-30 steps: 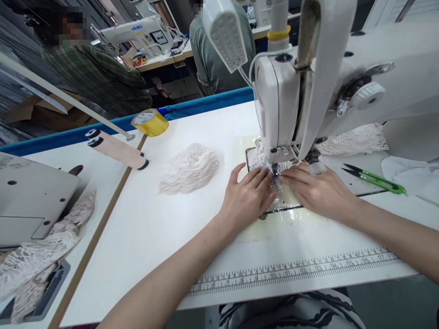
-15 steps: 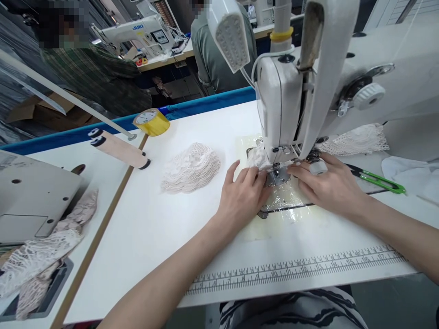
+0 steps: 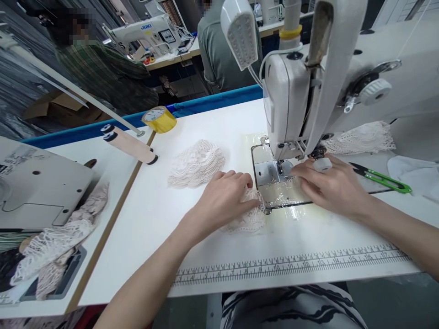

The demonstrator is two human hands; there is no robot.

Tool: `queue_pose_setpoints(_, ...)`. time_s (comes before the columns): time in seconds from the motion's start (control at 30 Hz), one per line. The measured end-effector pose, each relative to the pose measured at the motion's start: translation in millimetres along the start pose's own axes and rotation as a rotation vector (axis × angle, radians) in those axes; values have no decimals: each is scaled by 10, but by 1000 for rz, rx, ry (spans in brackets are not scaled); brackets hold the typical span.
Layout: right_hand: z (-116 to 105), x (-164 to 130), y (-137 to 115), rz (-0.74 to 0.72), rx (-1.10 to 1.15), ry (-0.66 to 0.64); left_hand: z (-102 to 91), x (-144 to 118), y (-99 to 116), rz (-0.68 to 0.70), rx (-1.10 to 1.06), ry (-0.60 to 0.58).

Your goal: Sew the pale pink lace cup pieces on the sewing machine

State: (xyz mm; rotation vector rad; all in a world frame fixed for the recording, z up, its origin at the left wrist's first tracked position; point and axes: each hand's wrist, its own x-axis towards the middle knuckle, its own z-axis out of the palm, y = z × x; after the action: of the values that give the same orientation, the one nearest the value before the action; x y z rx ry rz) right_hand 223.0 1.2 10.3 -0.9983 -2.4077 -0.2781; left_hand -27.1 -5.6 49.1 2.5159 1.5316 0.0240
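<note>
printed ruler strip point(image 3: 291, 266) along the near edge of the white counter point(image 3: 154, 219), left hand point(image 3: 222, 198) palm down, fingers curled, clutching a small white lace piece point(image 3: 248, 218) beside the needle plate, right hand point(image 3: 331, 185) flat, loose, fingertips by the presser foot point(image 3: 281, 170), white sewing machine point(image 3: 325, 77) above, pile of white lace point(image 3: 197, 163) beyond, yellow tape roll point(image 3: 159, 119) far back

Garment workshop: rows of sewing machines point(image 3: 308, 87)

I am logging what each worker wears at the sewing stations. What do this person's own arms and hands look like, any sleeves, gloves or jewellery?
Both forearms are bare right to the picture's edge: no sleeves show. The left hand and right hand wear no gloves, and no rings, watch or bracelets are visible. The nails look short and unpainted. Below the table edge, black-and-white striped clothing covers the lap.
</note>
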Motion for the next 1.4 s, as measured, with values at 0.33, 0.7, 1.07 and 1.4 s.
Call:
queue_pose_setpoints(0.33,-117,111,-346,605,1218,-502,199,1,383,-38,-817,169)
queue_pose_setpoints(0.7,-21,67,-265,592,1072,-342,157,-10,362,-113,-953,142)
queue_pose_setpoints(1.07,11,52,-227,567,919,-199,341,-27,366,-3,-718,224)
queue_pose_setpoints(1.4,-14,15,-274,344,722,-34,323,-31,440,39,-756,248)
